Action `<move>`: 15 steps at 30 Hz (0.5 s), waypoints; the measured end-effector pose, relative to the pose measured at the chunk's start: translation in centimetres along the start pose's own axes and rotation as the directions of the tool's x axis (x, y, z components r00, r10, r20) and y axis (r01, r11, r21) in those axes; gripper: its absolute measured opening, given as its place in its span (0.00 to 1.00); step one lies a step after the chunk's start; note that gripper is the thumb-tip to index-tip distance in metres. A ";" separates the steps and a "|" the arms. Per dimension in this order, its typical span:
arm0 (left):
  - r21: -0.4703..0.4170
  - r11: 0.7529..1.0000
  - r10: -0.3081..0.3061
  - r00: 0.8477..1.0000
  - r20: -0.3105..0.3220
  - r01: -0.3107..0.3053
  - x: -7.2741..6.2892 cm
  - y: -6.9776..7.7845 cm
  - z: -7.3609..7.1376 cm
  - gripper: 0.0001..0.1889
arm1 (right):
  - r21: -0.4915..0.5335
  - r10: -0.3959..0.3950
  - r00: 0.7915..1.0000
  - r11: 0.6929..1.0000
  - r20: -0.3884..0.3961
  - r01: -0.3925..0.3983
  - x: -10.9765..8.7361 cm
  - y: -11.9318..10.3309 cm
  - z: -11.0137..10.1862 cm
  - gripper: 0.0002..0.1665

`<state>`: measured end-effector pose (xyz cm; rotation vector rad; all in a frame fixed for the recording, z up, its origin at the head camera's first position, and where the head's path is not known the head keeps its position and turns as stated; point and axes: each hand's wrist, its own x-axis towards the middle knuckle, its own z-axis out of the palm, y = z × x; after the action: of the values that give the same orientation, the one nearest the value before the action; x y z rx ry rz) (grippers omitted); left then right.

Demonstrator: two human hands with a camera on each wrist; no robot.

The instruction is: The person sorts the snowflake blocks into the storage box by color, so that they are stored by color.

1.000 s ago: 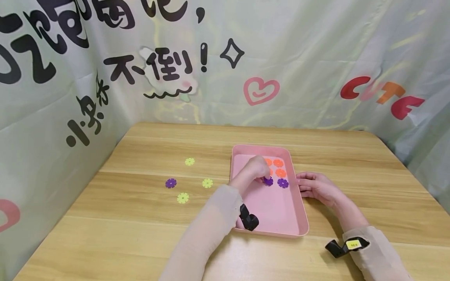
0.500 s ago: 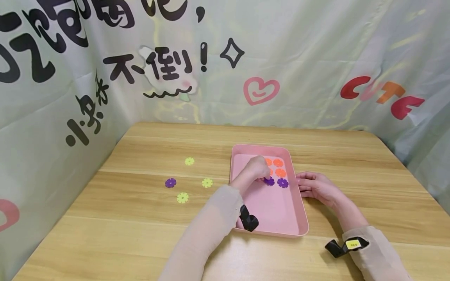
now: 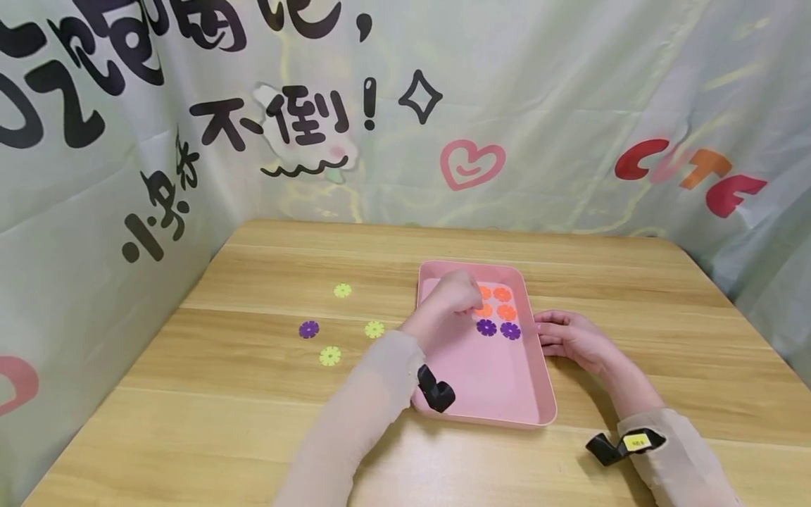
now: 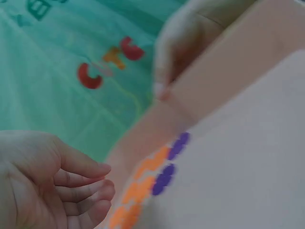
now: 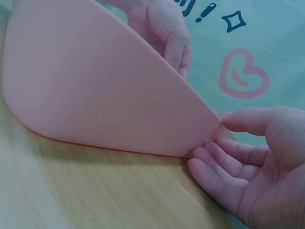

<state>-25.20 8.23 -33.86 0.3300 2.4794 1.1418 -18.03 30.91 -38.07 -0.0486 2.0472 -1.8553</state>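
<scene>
In the head view my left hand [image 3: 457, 292] hangs over the pink tray [image 3: 500, 394], just left of several orange flower-shaped discs [image 3: 505, 312]. The left wrist view shows the fingers of my left hand [image 4: 71, 186] loosely bent, with nothing between them. Below the orange ones lie two purple discs [image 3: 486, 327], side by side on the tray floor. At the tray's right side my right hand [image 3: 573, 339] rests its fingertips against the outer wall. Its thumb tip is up at the rim, as the right wrist view of my right hand [image 5: 252, 157] shows.
On the wooden table [image 3: 209, 436], left of the tray, lie a purple disc [image 3: 308, 329] and three yellow-green discs [image 3: 330, 355]. A printed curtain [image 3: 545, 105] hangs behind the table and along its left side.
My left hand has let go of the left purple disc and drawn up and left, uncovering it and an orange disc. My right hand stays at the tray's side.
</scene>
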 end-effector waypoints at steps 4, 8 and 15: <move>-0.113 0.992 0.050 0.999 -0.004 -0.050 -1.0 -0.4 -2.3 0.01 | 0.008 -0.004 1.000 1.000 0.003 0.004 -0.2 0.0 -0.1 0.14; -0.195 0.978 0.063 0.997 -0.048 -0.072 -2.0 -1.3 -5.1 0.08 | 0.017 -0.003 1.000 1.000 -0.004 0.003 -0.2 -0.1 -0.1 0.15; -0.257 0.964 0.038 0.993 -0.110 -0.065 -3.8 -5.1 -9.6 0.11 | 0.013 0.002 1.000 1.000 -0.004 -0.002 0.0 -0.2 0.2 0.15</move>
<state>-26.27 -2.86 -31.15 0.2656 2.3796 1.5228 -17.99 30.72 -37.88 -0.0401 2.0373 -1.8684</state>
